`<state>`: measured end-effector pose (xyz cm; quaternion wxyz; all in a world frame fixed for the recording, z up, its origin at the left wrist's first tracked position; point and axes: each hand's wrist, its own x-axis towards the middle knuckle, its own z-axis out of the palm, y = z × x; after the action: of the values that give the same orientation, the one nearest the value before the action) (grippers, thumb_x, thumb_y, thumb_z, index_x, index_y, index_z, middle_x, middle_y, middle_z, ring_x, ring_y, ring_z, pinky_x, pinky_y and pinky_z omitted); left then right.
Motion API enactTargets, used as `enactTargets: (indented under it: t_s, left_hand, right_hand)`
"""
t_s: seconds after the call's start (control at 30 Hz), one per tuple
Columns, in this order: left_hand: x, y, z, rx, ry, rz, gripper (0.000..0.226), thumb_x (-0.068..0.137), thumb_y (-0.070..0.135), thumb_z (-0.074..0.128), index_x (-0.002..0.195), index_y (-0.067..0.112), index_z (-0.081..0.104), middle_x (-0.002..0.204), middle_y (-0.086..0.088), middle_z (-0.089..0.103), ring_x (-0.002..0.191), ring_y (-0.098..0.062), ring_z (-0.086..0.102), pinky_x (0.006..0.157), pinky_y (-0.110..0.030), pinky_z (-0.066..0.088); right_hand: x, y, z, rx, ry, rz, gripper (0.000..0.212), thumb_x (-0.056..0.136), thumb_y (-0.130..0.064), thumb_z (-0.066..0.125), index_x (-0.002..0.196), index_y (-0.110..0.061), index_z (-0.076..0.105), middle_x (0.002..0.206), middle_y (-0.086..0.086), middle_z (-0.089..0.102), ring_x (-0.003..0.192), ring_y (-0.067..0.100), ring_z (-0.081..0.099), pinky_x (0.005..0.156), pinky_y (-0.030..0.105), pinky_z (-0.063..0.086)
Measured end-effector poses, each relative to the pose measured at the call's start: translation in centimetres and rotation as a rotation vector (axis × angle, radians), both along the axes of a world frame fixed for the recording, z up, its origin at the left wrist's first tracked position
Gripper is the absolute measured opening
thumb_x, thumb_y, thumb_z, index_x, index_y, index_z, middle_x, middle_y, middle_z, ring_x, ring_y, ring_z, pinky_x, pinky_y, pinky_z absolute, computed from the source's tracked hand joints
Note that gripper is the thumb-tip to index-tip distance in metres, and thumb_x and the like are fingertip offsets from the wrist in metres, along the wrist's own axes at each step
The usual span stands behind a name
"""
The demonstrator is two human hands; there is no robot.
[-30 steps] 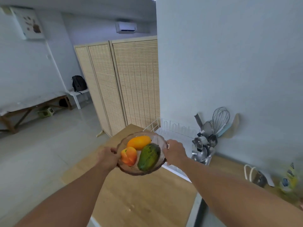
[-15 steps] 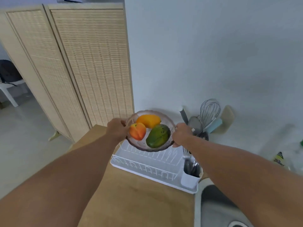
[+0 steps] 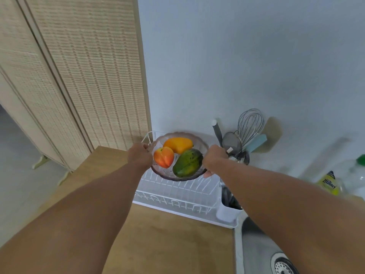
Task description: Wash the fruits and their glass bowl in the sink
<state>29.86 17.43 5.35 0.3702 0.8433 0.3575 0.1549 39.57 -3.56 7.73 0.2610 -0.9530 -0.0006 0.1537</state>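
Both hands are gripping the scalloped clear glass bowl point(image 3: 178, 173) by opposite edges: the left hand point(image 3: 139, 156) is clenching the near-left rim and the right hand point(image 3: 214, 157) is clasping the right rim, thumb underneath. Inside it are lying a yellow-orange mango point(image 3: 178, 144), an orange-red peach-like fruit point(image 3: 164, 156) and a dark green mango point(image 3: 187, 162). Over the last second the bowl has been travelling from above the bare wooden countertop point(image 3: 158, 238) to hovering over the white wire dish rack point(image 3: 177, 196), beside the white cutlery holder point(image 3: 229, 212) with its metal whisk point(image 3: 250, 123). The steel sink point(image 3: 254, 252) is now showing at the lower right, with a yellow dish-soap bottle point(image 3: 329, 182) beyond it. So the carry is probably nearing its end; washing is not yet beginning, and the bowl is likely needing to swing right and down into the basin.
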Motion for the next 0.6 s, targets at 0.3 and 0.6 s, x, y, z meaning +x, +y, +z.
enactTargets:
  t_s: [0.3, 0.6]
  left_hand:
    - [-1.1, -0.6, 0.5, -0.010, 0.009, -0.030, 0.014, 0.088, 0.010, 0.066, 0.100, 0.007, 0.071, 0.101, -0.012, 0.072, 0.099, -0.033, 0.067, 0.080, -0.036, 0.051]
    - [-6.0, -3.4, 2.8, 0.001, -0.049, -0.004, 0.027, 0.088, 0.010, 0.058, 0.067, 0.021, 0.046, 0.079, -0.003, 0.056, 0.078, -0.024, 0.053, 0.071, -0.035, 0.045]
  right_hand:
    - [-0.3, -0.5, 0.4, -0.014, 0.050, 0.079, 0.031, 0.093, -0.004, 0.072, 0.072, -0.005, 0.049, 0.080, 0.019, 0.078, 0.053, 0.019, 0.068, 0.034, 0.022, 0.050]
    - [-3.7, -4.5, 3.5, 0.209, 0.038, 0.185, 0.006, 0.094, -0.002, 0.059, 0.100, -0.002, 0.059, 0.093, 0.018, 0.067, 0.070, 0.032, 0.073, 0.048, 0.031, 0.061]
